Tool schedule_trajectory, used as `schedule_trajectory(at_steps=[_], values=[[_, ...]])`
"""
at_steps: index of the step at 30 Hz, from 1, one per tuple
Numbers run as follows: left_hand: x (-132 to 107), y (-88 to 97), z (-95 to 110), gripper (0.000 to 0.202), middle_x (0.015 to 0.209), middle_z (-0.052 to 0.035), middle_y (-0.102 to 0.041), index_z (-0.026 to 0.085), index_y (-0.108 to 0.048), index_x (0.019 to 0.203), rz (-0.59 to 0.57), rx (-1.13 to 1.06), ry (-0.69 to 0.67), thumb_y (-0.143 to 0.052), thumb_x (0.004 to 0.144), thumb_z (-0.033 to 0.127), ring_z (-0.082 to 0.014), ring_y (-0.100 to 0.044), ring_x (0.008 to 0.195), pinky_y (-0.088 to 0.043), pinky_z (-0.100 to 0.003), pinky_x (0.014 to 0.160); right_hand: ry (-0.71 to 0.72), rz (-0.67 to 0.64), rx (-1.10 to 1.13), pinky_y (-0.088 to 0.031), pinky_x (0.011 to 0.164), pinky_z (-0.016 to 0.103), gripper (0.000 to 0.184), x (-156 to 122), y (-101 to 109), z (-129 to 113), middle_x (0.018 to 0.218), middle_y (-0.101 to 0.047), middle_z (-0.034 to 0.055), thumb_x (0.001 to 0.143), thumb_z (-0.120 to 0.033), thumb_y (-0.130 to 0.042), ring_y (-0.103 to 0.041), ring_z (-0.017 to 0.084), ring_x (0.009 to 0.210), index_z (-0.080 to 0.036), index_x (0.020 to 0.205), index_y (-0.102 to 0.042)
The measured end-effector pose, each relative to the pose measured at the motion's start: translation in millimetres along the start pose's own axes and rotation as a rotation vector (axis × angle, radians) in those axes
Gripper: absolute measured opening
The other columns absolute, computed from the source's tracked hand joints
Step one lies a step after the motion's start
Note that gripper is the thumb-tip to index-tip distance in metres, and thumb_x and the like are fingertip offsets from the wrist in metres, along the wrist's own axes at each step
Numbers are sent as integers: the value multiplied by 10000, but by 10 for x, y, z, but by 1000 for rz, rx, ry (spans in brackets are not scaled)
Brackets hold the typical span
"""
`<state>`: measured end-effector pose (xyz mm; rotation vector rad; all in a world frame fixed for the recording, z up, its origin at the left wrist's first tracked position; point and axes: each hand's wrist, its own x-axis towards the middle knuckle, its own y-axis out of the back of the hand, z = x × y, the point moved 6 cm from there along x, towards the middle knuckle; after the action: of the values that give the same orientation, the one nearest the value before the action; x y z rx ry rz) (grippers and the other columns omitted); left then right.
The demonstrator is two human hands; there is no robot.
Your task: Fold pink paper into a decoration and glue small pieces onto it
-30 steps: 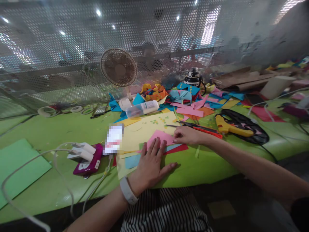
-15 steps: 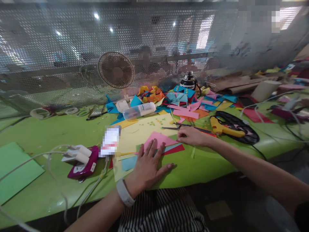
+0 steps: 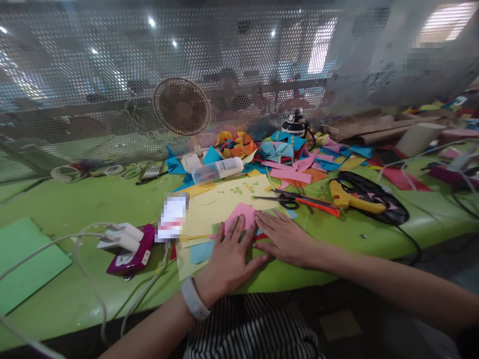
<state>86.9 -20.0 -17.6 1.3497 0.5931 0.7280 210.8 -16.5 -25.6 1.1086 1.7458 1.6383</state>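
Observation:
A folded piece of pink paper [image 3: 240,211] lies on pale yellow sheets [image 3: 202,212] near the table's front edge. My left hand [image 3: 232,257] rests flat on the pink paper, fingers spread. From the right, my right hand [image 3: 286,237] lies flat over the paper's right side, its fingers stretched out and holding nothing. Light blue paper [image 3: 201,252] and a strip of red show beneath the hands. Just beyond my right hand lie black-handled scissors [image 3: 288,202] and an orange-and-black cutter [image 3: 318,202].
A yellow glue gun [image 3: 354,200] lies on a black tray at right. Behind are coloured scraps [image 3: 286,172], a clear bottle [image 3: 217,170] and a fan [image 3: 182,107]. To the left are a phone [image 3: 172,218], a purple power strip [image 3: 132,257] with cables, and green paper [image 3: 30,262].
My right hand has moved left from the paper's right corner by the scissors and flattened onto the pink paper. The scissors' handles are now uncovered. My left hand stays in place.

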Motion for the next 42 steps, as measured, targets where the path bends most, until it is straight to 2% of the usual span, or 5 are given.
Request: schedule_trajectory(at_steps=[12, 19, 29, 38, 42], values=[[-17, 1, 25, 762, 1499, -98, -127, 230, -177, 1426, 32, 59, -4, -215, 820, 689, -291, -79, 1371, -75, -544, 1072, -25, -20, -31, -172, 1091, 472, 702, -8, 0, 9, 1439, -300, 130, 895, -579, -185, -232, 233, 1343, -88, 1375, -332], [-25, 26, 50, 867, 1440, -189, -271, 60, -308, 1371, 95, 164, 47, -162, 809, 703, -312, -187, 1347, -23, -545, 1081, -15, -15, -50, -134, 1099, 476, 686, -15, -24, 13, 1438, -300, 131, 900, -570, -181, -234, 225, 1343, -100, 1376, -332], [-116, 71, 115, 977, 1325, -275, -413, -17, -434, 1288, 143, 292, 200, -132, 766, 752, -383, -365, 1248, -15, -608, 1049, 13, 2, -51, -164, 1089, 493, 684, -8, -18, -19, 1434, -311, 112, 900, -571, -183, -256, 227, 1334, -104, 1381, -317], [-380, 156, -95, 936, 1282, -270, -465, -13, -492, 1235, 127, 324, 240, -214, 766, 748, -370, -402, 1228, -81, -580, 1062, 1, -20, -31, -136, 1092, 503, 715, -4, -12, -23, 1442, -281, 130, 891, -591, -170, -231, 230, 1343, -96, 1390, -294], [-466, 331, -238, 734, 1238, -208, -537, 60, -531, 1200, 124, 289, 182, -294, 831, 648, -318, -456, 1193, -108, -557, 1071, 3, -21, -26, -146, 1088, 512, 714, -4, -22, -20, 1443, -280, 134, 892, -589, -167, -229, 233, 1344, -94, 1392, -288]])
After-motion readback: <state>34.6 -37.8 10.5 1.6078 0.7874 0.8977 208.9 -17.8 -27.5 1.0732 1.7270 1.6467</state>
